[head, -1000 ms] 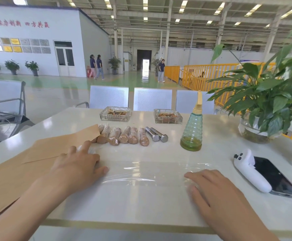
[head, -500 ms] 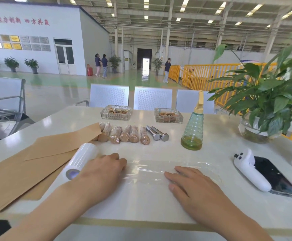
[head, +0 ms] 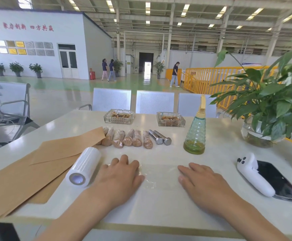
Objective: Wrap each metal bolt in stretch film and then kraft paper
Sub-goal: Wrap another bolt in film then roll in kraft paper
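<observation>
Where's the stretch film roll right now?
The stretch film roll lies on the table, left of the left hand, overlapping the kraft paper.

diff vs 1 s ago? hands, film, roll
Both hands slid inward over the flat film sheet: the left hand moved right, off the film roll, which now lies uncovered beside the kraft paper; the right hand moved left. The sheet between them looks shorter. Both hands lie flat, gripping nothing. The wrapped bolts, two bare bolts and spray bottle kept their places.

left grip (head: pixel 120 178) flat, palm down, right grip (head: pixel 203 184) flat, fingers straight
</observation>
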